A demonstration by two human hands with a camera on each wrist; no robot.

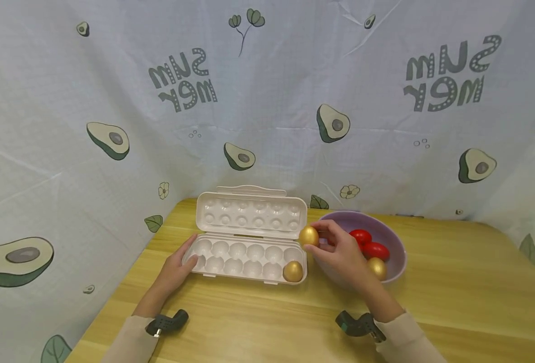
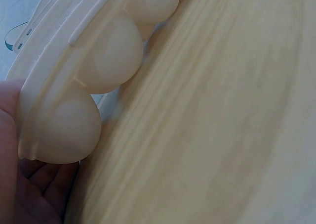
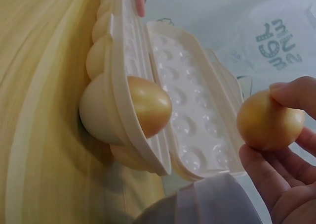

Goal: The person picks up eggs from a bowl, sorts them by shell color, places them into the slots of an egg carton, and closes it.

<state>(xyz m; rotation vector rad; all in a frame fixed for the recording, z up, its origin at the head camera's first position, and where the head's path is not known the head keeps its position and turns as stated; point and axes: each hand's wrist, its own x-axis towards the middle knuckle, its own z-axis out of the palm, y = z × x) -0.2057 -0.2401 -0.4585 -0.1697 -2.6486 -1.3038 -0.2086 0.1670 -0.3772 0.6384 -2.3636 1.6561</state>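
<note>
An egg carton [image 1: 245, 280] of pale plastic lies open on the table, its lid [image 1: 254, 212] tipped back. One golden egg [image 1: 292, 271] sits in its front right cup. My right hand [image 1: 340, 249] pinches another golden egg [image 3: 270, 121] between thumb and fingers, just off the carton's right end and beside the bowl. At the carton's left end, my left hand [image 1: 177, 264] grips the edge; the left wrist view shows its thumb [image 2: 7, 135] on the rim and fingers beneath.
A purple bowl [image 1: 396, 239] stands right of the carton, partly behind my right forearm. It holds red eggs [image 1: 376, 250] and a golden egg [image 1: 377, 268]. Behind the wooden table [image 1: 258, 322] hangs a cloth [image 1: 276, 106] printed with avocados.
</note>
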